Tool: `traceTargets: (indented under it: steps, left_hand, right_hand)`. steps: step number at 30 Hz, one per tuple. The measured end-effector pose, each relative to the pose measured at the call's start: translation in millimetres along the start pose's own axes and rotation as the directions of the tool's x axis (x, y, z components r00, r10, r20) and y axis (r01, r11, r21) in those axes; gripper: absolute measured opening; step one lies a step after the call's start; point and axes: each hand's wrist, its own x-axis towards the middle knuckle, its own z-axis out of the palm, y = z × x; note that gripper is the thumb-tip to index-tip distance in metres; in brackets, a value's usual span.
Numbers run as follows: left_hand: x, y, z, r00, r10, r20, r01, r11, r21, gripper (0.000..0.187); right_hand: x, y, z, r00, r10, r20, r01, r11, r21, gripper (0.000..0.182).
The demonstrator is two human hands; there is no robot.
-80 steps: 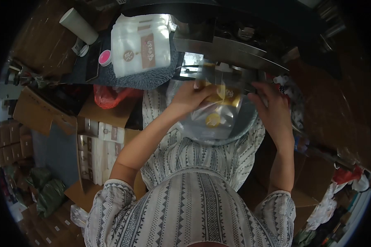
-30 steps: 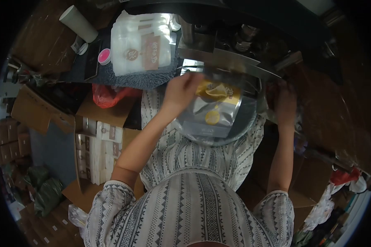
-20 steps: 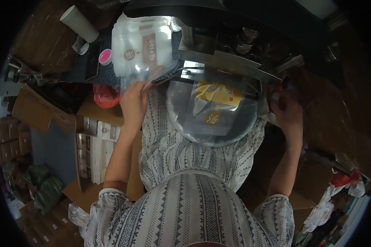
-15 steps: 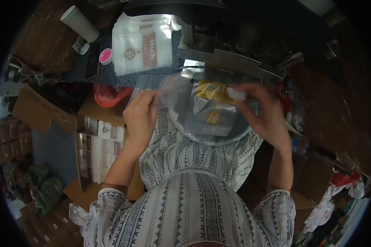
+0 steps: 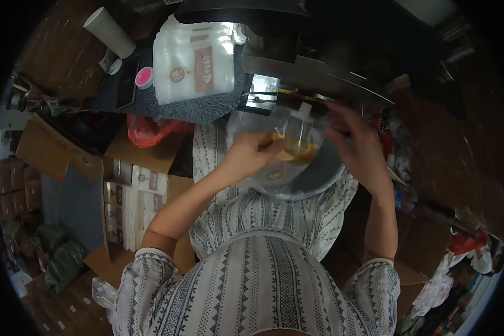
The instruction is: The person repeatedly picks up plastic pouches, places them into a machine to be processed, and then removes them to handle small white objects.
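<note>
My left hand (image 5: 252, 154) is closed, thumb and fingers pinching the left edge of a clear plastic pouch (image 5: 295, 131) with a yellow printed band. A whitish nub like a spout cap sticks up at the pouch's upper end. To the right of the pouch, my right hand (image 5: 359, 140) has its thumb and fingers apart, with nothing visible between them. Its fingertips are slightly blurred. Under the pouch, a round bluish-grey surface (image 5: 322, 179) lies over my lap, with other clear plastic partly covering it.
A stack of printed translucent bags (image 5: 179, 59) rests on a grey towel (image 5: 207, 109). Beside it are a pink-topped tub (image 5: 144, 77) and a white cup (image 5: 109, 32). A dark metal machine stands ahead. An open carton (image 5: 109, 207) of small packs is at left.
My left hand has moved right onto the pouch, which has shifted and tilted. My right hand has let go of the whitish piece and its fingers have moved slightly up.
</note>
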Motion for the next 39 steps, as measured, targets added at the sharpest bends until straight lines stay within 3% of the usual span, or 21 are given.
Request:
traceTargets:
  steps: [2, 3, 5, 6, 7, 8, 9, 11, 12, 13, 15, 16, 18, 21, 23, 25, 27, 30, 32, 36, 39]
  left_hand:
    - [23.2, -3.3, 0.3, 0.999, -0.054, 0.005, 0.054, 0.996, -0.077, 0.026]
    - [32.2, -4.4, 0.9, 0.994, -0.107, 0.018, 0.109, 0.982, -0.153, 0.030]
    - [38.2, 6.3, 5.8, 0.989, -0.146, 0.015, 0.144, 0.955, -0.260, 0.029]
    - [39.7, 10.0, 7.1, 0.983, -0.181, 0.017, 0.175, 0.916, -0.362, 0.028]
    - [41.3, 5.3, 6.4, 0.983, -0.181, 0.020, 0.176, 0.916, -0.360, 0.028]
    - [41.0, -4.1, 3.8, 0.996, -0.073, -0.053, 0.061, 0.980, -0.188, 0.030]
    - [41.7, -8.4, -1.8, 0.993, 0.055, -0.109, -0.056, 0.998, -0.002, 0.032]
    - [43.8, -3.2, -42.0, 0.849, 0.325, -0.416, -0.199, 0.927, 0.317, 0.043]
    - [51.7, -12.5, -68.1, 0.593, 0.689, -0.417, -0.265, 0.656, 0.706, 0.055]
    - [46.7, -29.1, -74.1, 0.598, 0.685, -0.416, -0.263, 0.658, 0.706, 0.055]
    - [39.1, -53.0, -76.9, 0.720, 0.658, -0.223, 0.149, 0.167, 0.975, 0.062]
    - [27.5, -52.7, -72.9, 0.700, 0.699, -0.144, 0.001, 0.201, 0.980, 0.061]
    - [14.2, -53.3, -77.9, 0.726, 0.664, -0.179, 0.010, 0.251, 0.968, 0.056]
    - [-3.5, -43.7, -81.8, 0.751, 0.613, -0.244, 0.031, 0.336, 0.941, 0.041]
    - [-11.2, -37.3, -87.0, 0.757, 0.593, -0.276, 0.055, 0.363, 0.930, 0.031]
    - [-16.1, -34.3, -90.4, 0.717, 0.563, -0.411, -0.031, 0.615, 0.788, 0.014]
    - [-24.1, -24.2, -84.8, 0.700, 0.591, -0.402, -0.054, 0.604, 0.795, 0.012]
    - [-31.9, -16.8, -66.1, 0.675, 0.631, -0.384, -0.102, 0.594, 0.798, 0.010]
    - [-34.9, -11.1, -53.9, 0.670, 0.642, -0.373, -0.126, 0.593, 0.796, 0.011]
    - [-36.4, -3.6, -44.9, 0.680, 0.653, -0.333, -0.177, 0.588, 0.789, 0.012]
    - [-36.2, -2.9, -41.0, 0.674, 0.662, -0.327, -0.187, 0.581, 0.792, 0.013]
  right_hand:
    - [-8.4, 6.8, -9.1, 0.980, -0.052, -0.192, -0.029, 0.918, -0.395, 0.024]
    - [-9.3, 11.4, -14.5, 0.980, -0.052, -0.190, -0.028, 0.918, -0.395, 0.024]
    - [-10.8, 24.6, -28.8, 0.948, 0.113, -0.298, -0.258, 0.823, -0.506, 0.025]
    - [-5.6, 48.5, -37.5, 0.947, 0.115, -0.298, -0.260, 0.822, -0.508, 0.025]
    - [4.4, 86.2, -43.2, 0.921, -0.168, -0.351, -0.150, 0.679, -0.719, 0.023]
    - [7.2, 111.6, -43.3, 0.840, -0.440, -0.317, -0.089, 0.464, -0.881, 0.023]
    - [5.6, 120.9, -42.0, 0.838, -0.442, -0.318, -0.089, 0.465, -0.881, 0.023]
    - [6.4, 129.4, -41.8, 0.926, -0.225, -0.304, -0.126, 0.575, -0.808, 0.025]
    - [2.4, 125.5, -38.7, 0.929, -0.218, -0.299, -0.124, 0.578, -0.806, 0.025]
    - [-0.5, 115.4, -36.0, 0.941, -0.125, -0.313, -0.184, 0.587, -0.789, 0.026]
    - [-3.7, 88.7, -38.8, 0.942, -0.052, -0.330, -0.238, 0.589, -0.772, 0.026]
    - [-12.0, 73.1, -40.2, 0.929, -0.056, -0.365, -0.279, 0.541, -0.793, 0.025]
    - [-19.6, 78.4, -39.4, 0.918, -0.038, -0.395, -0.328, 0.488, -0.809, 0.024]
    - [-15.8, 97.4, -46.9, 0.943, 0.130, -0.308, -0.330, 0.510, -0.795, 0.025]
    - [-10.9, 64.5, -42.9, 0.919, 0.207, -0.336, -0.382, 0.679, -0.627, 0.028]
    - [-16.1, 78.5, -47.9, 0.953, 0.129, -0.276, -0.282, 0.717, -0.638, 0.026]
    - [-18.1, 83.9, -51.5, 0.976, 0.047, -0.214, -0.178, 0.743, -0.645, 0.024]
    - [-17.6, 75.1, -54.4, 0.943, 0.169, -0.287, -0.319, 0.703, -0.635, 0.022]
    - [-19.1, 55.2, -52.4, 0.927, 0.161, -0.338, -0.280, 0.897, -0.343, 0.022]
    - [-18.1, 60.9, -48.2, 0.924, 0.185, -0.334, -0.287, 0.914, -0.287, 0.022]
    - [-20.0, 49.7, -42.0, 0.942, 0.100, -0.322, -0.150, 0.979, -0.136, 0.019]
